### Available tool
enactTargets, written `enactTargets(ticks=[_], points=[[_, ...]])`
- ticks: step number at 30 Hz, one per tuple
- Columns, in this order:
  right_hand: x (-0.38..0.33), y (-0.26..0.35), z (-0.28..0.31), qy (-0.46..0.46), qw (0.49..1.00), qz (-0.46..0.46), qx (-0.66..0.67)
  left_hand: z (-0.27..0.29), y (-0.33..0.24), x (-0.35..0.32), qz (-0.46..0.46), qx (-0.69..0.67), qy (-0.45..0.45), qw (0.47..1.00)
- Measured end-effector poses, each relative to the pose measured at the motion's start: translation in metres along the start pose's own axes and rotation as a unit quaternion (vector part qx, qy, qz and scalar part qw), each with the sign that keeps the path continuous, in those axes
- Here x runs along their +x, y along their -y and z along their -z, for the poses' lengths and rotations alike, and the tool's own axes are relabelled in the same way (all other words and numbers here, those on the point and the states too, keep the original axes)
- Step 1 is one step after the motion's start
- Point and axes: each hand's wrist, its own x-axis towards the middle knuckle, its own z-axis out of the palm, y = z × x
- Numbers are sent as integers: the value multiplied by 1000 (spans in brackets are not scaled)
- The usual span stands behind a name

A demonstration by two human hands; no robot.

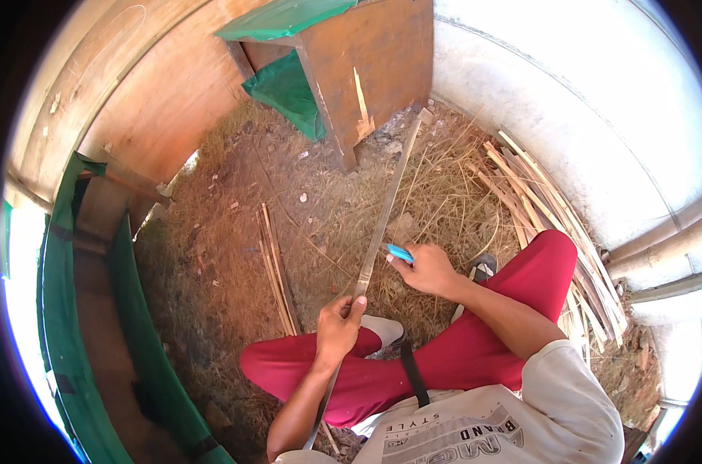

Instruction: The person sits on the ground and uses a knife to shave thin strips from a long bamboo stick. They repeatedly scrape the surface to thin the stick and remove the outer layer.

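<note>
A long, flat wooden strip (390,197) runs up and away from beside my left forearm, its far end over the dry grass. My left hand (339,329) is closed round the strip in front of my crossed legs, thumb along its edge. In the closed fist of my right hand (430,269) is a blue knife (400,253), its front end pointing at the strip's right edge. Most of the knife's handle is hidden by the fingers. Whether its tip touches the strip, I cannot tell.
Several pale strips (533,193) lie in a heap at the right along the white wall (575,100). A few thin sticks (274,267) rest on the ground left of centre. Ahead stands a wooden cabinet (374,62) with green sheeting; a green-edged wooden trough (103,309) is at the left.
</note>
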Motion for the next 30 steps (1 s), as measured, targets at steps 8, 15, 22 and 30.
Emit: enactTargets(ticks=[8,15,22,30], points=[[-2,-10,-17,-17,990,63,-125,-19,15,-4,-24,85,-37,995],[-7,1,-7,27,993,69,-94,-16,28,4,-11,95,-72,993],[-5,-6,-5,-41,990,136,-4,-16,16,2,-12,13,-70,997],[-7,-3,1,-15,992,125,-26,-15,20,4,-56,16,-81,995]])
